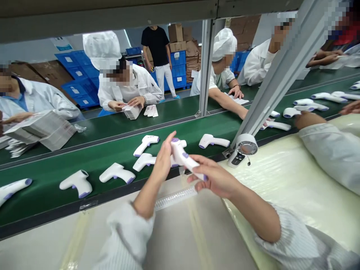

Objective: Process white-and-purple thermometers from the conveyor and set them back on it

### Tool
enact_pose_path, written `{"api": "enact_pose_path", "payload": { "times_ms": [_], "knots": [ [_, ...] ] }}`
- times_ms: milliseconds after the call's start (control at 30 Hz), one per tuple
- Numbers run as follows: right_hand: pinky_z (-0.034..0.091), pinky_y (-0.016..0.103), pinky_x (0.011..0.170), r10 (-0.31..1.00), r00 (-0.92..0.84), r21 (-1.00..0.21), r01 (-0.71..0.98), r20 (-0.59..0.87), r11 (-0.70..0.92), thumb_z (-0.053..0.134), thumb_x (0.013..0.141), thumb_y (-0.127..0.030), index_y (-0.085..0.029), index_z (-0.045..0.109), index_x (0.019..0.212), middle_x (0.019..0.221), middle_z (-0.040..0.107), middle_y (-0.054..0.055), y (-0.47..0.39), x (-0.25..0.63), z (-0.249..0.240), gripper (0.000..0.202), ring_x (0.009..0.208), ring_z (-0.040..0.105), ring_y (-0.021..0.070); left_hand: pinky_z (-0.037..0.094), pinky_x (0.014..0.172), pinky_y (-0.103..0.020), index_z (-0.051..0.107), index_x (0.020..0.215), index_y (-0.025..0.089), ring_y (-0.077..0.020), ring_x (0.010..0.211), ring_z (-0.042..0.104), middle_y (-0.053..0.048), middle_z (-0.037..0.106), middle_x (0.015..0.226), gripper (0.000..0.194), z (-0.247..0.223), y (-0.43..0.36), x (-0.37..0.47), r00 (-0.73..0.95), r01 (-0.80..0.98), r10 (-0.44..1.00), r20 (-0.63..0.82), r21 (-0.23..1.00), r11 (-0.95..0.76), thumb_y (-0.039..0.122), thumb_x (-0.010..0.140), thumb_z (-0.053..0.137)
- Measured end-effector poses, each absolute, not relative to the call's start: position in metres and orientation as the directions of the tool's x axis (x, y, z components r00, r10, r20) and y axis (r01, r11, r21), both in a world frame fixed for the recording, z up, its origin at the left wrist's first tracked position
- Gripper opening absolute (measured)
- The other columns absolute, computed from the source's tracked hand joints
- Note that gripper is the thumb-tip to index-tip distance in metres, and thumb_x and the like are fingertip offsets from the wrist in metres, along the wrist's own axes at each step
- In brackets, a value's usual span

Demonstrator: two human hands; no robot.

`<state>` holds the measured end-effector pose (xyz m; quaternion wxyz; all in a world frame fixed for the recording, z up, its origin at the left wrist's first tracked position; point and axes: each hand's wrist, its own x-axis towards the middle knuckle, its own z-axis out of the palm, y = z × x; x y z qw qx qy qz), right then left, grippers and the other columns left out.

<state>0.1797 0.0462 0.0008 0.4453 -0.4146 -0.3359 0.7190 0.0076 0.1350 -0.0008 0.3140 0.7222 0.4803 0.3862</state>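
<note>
A white thermometer gun (pixel 184 157) with purple parts is held above the near edge of the green conveyor belt (pixel 115 193). My right hand (pixel 215 176) has its fingers closed round the lower end of the gun. My left hand (pixel 164 159) is held upright with fingers stretched out, its palm against or very close to the gun's upper end. More white guns lie on the belt, among them one (pixel 78 183) to the left, one (pixel 117 173) nearer my hands and one (pixel 213 141) to the right.
A clear plastic strip (pixel 176 197) lies on the grey tabletop (pixel 168 232). A small fan (pixel 244 148) stands by a slanted metal post (pixel 270 75). People in white work across the belt, one holding a paper stack (pixel 132 111). A neighbour's sleeve (pixel 332 146) reaches in from the right.
</note>
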Motion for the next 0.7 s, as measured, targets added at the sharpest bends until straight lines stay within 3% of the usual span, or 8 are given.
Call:
{"api": "enact_pose_path", "payload": {
  "times_ms": [33, 100, 200, 300, 400, 500, 600, 700],
  "knots": [
    [0.057, 0.031, 0.065, 0.953, -0.113, -0.921, -0.248, -0.281, -0.301, 0.060, 0.084, -0.029, -0.026, 0.054, 0.135, 0.124, 0.064, 0.008, 0.056, 0.187, -0.006, 0.052, 0.092, 0.071, 0.0216, 0.040, 0.114, -0.045, 0.037, 0.155, 0.027, -0.0266, 0.141, 0.045, -0.011, 0.049, 0.152, 0.055, -0.004, 0.158, 0.018, 0.278, 0.573, 0.944, 0.179, 0.758, -0.313, 0.041, 0.106, 0.015],
    [0.058, 0.036, 0.078, 0.967, 0.198, -0.969, 0.156, -0.158, -0.190, 0.047, 0.090, -0.024, -0.023, 0.047, 0.146, 0.127, 0.064, 0.012, 0.083, 0.196, -0.023, 0.056, 0.103, 0.069, 0.0242, 0.030, 0.120, -0.054, 0.041, 0.152, 0.021, -0.0324, 0.148, 0.036, -0.015, 0.045, 0.155, 0.053, -0.013, 0.195, 0.041, 0.294, 0.671, 0.950, 0.100, 0.686, -0.280, 0.036, 0.101, 0.037],
    [0.052, 0.045, 0.100, 0.950, 0.313, -0.805, 0.569, 0.022, -0.169, 0.045, 0.093, -0.021, -0.010, 0.041, 0.152, 0.137, 0.058, 0.023, 0.125, 0.198, -0.046, 0.060, 0.122, 0.061, 0.0321, 0.032, 0.114, -0.063, 0.056, 0.138, 0.018, -0.0422, 0.137, 0.046, -0.019, 0.059, 0.136, 0.060, -0.021, 0.222, 0.061, 0.310, 0.724, 0.949, 0.051, 0.634, -0.271, 0.027, 0.079, 0.068],
    [0.046, 0.048, 0.106, 0.964, 0.263, -0.736, 0.661, 0.046, -0.145, 0.048, 0.091, -0.014, -0.004, 0.046, 0.147, 0.137, 0.057, 0.028, 0.147, 0.195, -0.057, 0.057, 0.123, 0.058, 0.0365, 0.036, 0.113, -0.058, 0.060, 0.132, 0.014, -0.0407, 0.126, 0.053, -0.019, 0.059, 0.124, 0.060, -0.012, 0.219, 0.046, 0.286, 0.729, 0.951, 0.120, 0.616, -0.298, 0.017, 0.073, 0.067],
    [0.038, 0.057, 0.109, 0.974, 0.220, -0.652, 0.747, 0.059, -0.129, 0.054, 0.087, -0.008, -0.008, 0.052, 0.143, 0.145, 0.052, 0.028, 0.139, 0.192, -0.056, 0.056, 0.133, 0.047, 0.0414, 0.039, 0.114, -0.051, 0.053, 0.137, 0.016, -0.0341, 0.126, 0.052, -0.016, 0.053, 0.129, 0.057, 0.010, 0.187, 0.001, 0.198, 0.705, 0.953, 0.230, 0.642, -0.302, 0.020, 0.081, 0.059],
    [0.040, 0.051, 0.106, 0.987, 0.057, -0.579, 0.814, 0.151, 0.041, 0.057, 0.088, -0.010, -0.014, 0.061, 0.133, 0.146, 0.053, 0.023, 0.111, 0.192, -0.042, 0.046, 0.131, 0.048, 0.0378, 0.055, 0.091, -0.042, 0.044, 0.137, 0.024, -0.0276, 0.111, 0.058, -0.011, 0.054, 0.128, 0.052, 0.025, 0.132, -0.043, 0.078, 0.487, 0.974, 0.210, 0.845, -0.222, 0.033, 0.088, 0.058],
    [0.048, 0.032, 0.080, 0.965, -0.257, -0.668, 0.709, 0.053, 0.225, 0.060, 0.087, -0.013, -0.019, 0.073, 0.102, 0.105, 0.072, 0.010, 0.076, 0.194, -0.027, 0.021, 0.092, 0.065, 0.0231, 0.059, 0.073, -0.034, 0.045, 0.134, 0.031, -0.0228, 0.097, 0.061, -0.006, 0.058, 0.117, 0.058, 0.023, 0.072, -0.062, 0.022, 0.130, 0.999, 0.041, 0.991, -0.043, 0.042, 0.083, 0.070],
    [0.040, 0.027, 0.064, 0.920, -0.371, -0.718, 0.674, -0.126, 0.173, 0.062, 0.080, -0.009, -0.020, 0.072, 0.082, 0.075, 0.070, 0.001, 0.050, 0.194, -0.024, 0.015, 0.068, 0.061, 0.0163, 0.059, 0.072, -0.032, 0.047, 0.133, 0.033, -0.0196, 0.093, 0.061, -0.003, 0.058, 0.111, 0.060, 0.010, 0.033, -0.060, 0.035, -0.034, 0.997, -0.076, 0.996, 0.077, 0.043, 0.082, 0.076]
  ]
}}
